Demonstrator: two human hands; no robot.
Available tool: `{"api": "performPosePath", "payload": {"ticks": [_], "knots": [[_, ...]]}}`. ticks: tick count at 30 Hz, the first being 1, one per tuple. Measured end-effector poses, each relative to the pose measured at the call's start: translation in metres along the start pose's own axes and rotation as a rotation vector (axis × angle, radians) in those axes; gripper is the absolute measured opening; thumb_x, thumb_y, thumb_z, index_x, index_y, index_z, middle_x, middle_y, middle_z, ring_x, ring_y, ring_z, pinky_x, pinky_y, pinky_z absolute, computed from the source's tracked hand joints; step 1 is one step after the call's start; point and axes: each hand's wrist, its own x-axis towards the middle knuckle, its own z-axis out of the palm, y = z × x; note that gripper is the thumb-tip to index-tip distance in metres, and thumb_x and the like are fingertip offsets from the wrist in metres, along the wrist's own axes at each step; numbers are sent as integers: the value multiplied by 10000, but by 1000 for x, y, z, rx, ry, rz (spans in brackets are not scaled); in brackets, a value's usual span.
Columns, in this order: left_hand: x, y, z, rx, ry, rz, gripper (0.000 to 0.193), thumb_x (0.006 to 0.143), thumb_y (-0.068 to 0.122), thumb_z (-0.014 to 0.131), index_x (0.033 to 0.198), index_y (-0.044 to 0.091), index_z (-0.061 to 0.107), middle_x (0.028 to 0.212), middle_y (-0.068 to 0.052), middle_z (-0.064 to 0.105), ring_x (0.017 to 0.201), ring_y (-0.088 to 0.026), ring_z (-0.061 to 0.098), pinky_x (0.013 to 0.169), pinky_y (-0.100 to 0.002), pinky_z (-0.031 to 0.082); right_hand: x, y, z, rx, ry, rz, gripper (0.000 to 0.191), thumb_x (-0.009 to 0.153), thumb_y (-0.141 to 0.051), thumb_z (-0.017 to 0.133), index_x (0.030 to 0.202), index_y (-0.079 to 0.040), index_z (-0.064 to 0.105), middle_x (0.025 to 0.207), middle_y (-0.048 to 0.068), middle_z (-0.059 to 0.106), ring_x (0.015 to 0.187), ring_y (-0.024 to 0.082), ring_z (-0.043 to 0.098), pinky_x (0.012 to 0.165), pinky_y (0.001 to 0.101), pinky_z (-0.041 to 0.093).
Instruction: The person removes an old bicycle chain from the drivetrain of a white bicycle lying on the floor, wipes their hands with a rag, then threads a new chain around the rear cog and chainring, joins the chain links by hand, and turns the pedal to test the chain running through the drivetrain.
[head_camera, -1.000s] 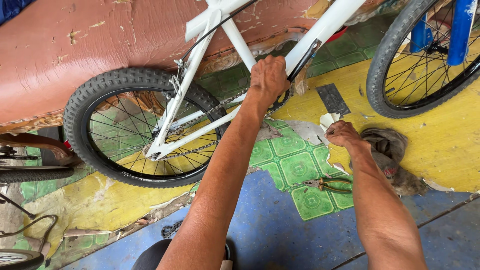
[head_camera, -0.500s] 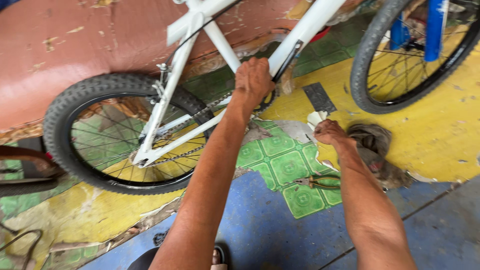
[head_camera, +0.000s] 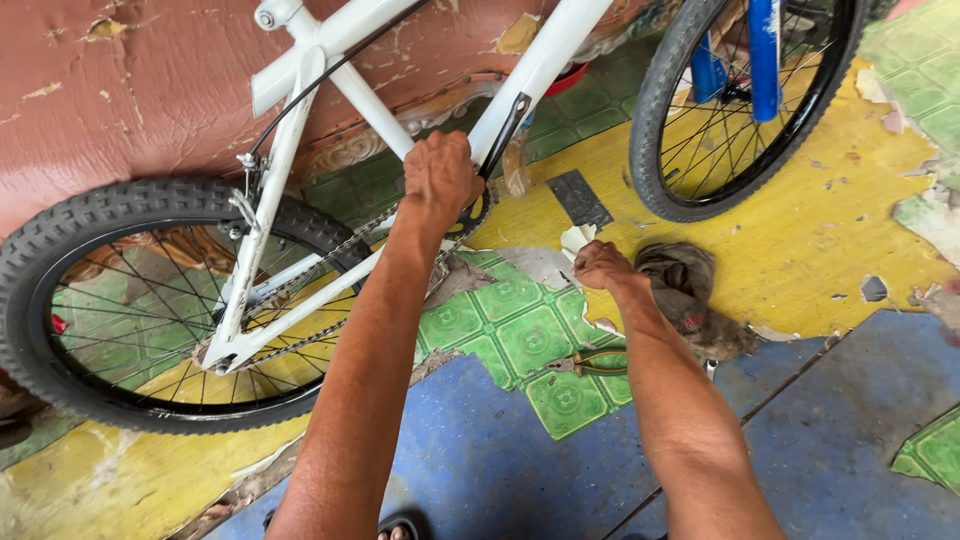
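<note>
Peeling painted floor (head_camera: 820, 250) all round, yellow, green and blue, and a chipped red wall (head_camera: 120, 110) behind. Left hand (head_camera: 438, 180) is down at the crank area of the white bicycle frame (head_camera: 300, 130), fingers curled shut around the part there, chain (head_camera: 340, 250) running just beside them. Right hand (head_camera: 602, 266) sits low on the floor, fingers closed in a loose fist, though what they grip I cannot tell. Grey rag (head_camera: 685, 285) lies just beyond those fingers; pliers (head_camera: 590, 364) rest on the green tiles below them.
</note>
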Motion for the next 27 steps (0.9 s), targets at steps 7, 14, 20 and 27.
{"api": "performPosePath", "payload": {"ticks": [7, 14, 20, 27], "knots": [[0, 0, 0, 4, -14, -10, 448, 680, 249, 916, 1020, 26, 726, 1004, -196, 699, 929, -365, 699, 818, -506, 554, -3, -4, -3, 9, -51, 66, 298, 877, -426, 751, 1098, -228, 772, 1411, 32, 587, 1353, 271, 507, 1107, 411, 460], [1, 0, 0, 10, -64, -37, 418, 736, 229, 882, 1063, 29, 716, 1032, -187, 707, 932, -339, 723, 814, -481, 582, 2, 3, 1, -54, -4, -32, 328, 900, -432, 719, 1159, -232, 746, 1421, 62, 574, 1348, 312, 495, 1092, 420, 460], [-3, 1, 1, 10, 13, -20, 446, 687, 247, 908, 1026, 29, 715, 1019, -189, 699, 935, -358, 706, 820, -493, 568, -1, 1, -1, 60, -39, 38, 337, 849, -405, 778, 1125, -212, 774, 1395, 52, 627, 1298, 294, 588, 1086, 394, 493], [-2, -2, 6, -9, 48, 10, 451, 672, 248, 913, 1013, 31, 713, 1016, -188, 693, 938, -368, 698, 828, -510, 559, -2, 0, -1, 46, -28, 19, 306, 852, -400, 793, 1082, -199, 789, 1380, 78, 619, 1284, 300, 583, 1074, 396, 490]]}}
